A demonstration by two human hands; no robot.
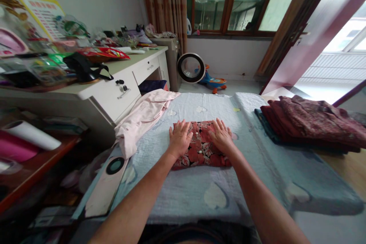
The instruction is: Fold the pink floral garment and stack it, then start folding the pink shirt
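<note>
I am resting both hands on a folded red floral garment [201,145], which is lying in the middle of a blue-grey blanket [210,187] straight ahead of me. My left hand [180,137] is lying open on its left part, and my right hand [222,135] is spreading open across its right part, fingers pointing away from me; neither is gripping, and both are hiding some of the cloth, while pale buttons are showing between them. My forearms are crossing the near stretch of the blanket. To the left, a pale pink garment [145,112] is trailing along the blanket's edge, and nearer me a flat pale piece with a dark round patch [105,188] is lying beside it. To the right, well apart from my hands, a stack of folded clothes [311,122] in dark reds and teal is taking up the far corner. Beyond the left edge, a white desk [114,97] is standing crowded with clutter, a red packet [105,53] and a black strapped object [84,66] among it. Past the blanket's far end, a round appliance door [191,68] is hanging open, partly hiding a blue and orange toy [215,82] that is sitting on the floor.
</note>
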